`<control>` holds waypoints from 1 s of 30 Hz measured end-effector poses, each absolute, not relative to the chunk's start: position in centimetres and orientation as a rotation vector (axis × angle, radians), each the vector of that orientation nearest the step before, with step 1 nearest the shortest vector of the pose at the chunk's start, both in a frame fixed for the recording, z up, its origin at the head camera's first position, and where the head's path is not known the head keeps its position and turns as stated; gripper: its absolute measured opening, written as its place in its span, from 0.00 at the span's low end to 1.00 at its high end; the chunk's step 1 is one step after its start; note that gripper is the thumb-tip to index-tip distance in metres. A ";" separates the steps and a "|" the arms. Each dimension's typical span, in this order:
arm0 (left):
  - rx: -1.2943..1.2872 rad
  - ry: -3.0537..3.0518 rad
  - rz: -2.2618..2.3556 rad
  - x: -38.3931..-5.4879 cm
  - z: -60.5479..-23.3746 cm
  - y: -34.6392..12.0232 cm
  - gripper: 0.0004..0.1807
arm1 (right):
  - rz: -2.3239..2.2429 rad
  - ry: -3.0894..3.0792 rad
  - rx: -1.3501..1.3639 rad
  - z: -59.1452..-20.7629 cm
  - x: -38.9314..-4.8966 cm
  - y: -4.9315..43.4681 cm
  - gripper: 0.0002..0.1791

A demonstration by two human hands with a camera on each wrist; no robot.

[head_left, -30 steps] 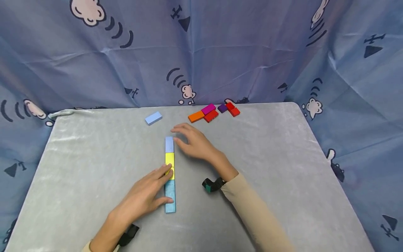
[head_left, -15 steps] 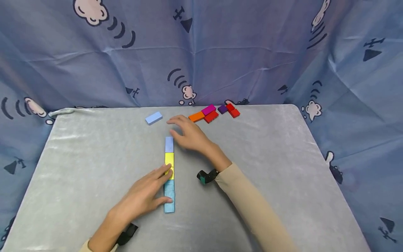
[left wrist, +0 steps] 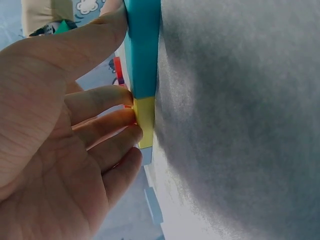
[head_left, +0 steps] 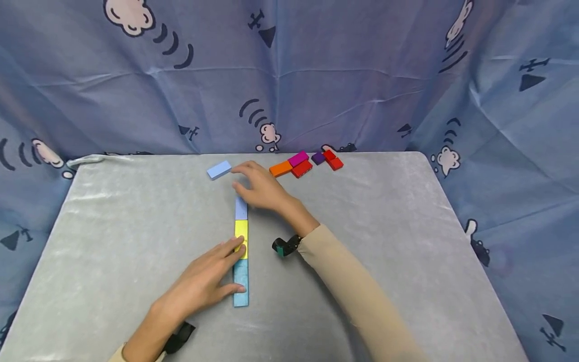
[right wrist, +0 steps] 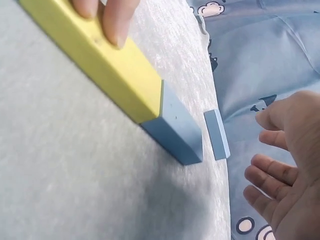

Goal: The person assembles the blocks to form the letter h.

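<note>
A straight row of flat blocks lies on the table: a teal block (head_left: 240, 274) nearest, a yellow block (head_left: 242, 229) in the middle, a light blue block (head_left: 241, 211) at the far end. My left hand (head_left: 201, 284) rests along this row, fingertips on the yellow block and thumb on the teal one. Beyond the row's far end, my right hand (head_left: 264, 190) hovers with relaxed fingers and nothing in its grasp. Its fingertips are close to a loose light blue block (head_left: 219, 170); the right wrist view shows this block (right wrist: 217, 135) apart from the fingers.
Along the table's far edge lie an orange block (head_left: 280, 169), a magenta block (head_left: 298, 159), a red block (head_left: 301, 169), a purple block (head_left: 318, 158) and small red pieces (head_left: 334, 163). A patterned blue curtain (head_left: 339, 100) hangs behind the table (head_left: 384, 216).
My right hand has moved left and away from me, from beside the row's far end towards the loose light blue block. The left hand stays on the row.
</note>
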State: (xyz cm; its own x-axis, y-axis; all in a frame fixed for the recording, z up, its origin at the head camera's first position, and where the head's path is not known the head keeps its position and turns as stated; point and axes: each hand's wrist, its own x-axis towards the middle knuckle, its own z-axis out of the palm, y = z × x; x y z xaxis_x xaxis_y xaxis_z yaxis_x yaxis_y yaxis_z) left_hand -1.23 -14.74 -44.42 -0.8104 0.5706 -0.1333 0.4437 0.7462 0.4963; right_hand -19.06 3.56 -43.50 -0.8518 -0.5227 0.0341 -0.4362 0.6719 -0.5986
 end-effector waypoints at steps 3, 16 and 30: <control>0.786 2.664 0.653 -1.1 -44.4 -14.8 0.46 | -0.896 2.742 -0.774 -43.5 -19.3 2.7 0.24; 0.790 2.664 0.669 -1.3 -44.6 -14.9 0.46 | -0.794 2.806 -0.667 -43.5 -21.2 -0.6 0.24; 0.839 2.664 0.677 -1.4 -44.6 -15.0 0.47 | -0.619 2.859 -0.492 -43.9 -21.9 -2.9 0.29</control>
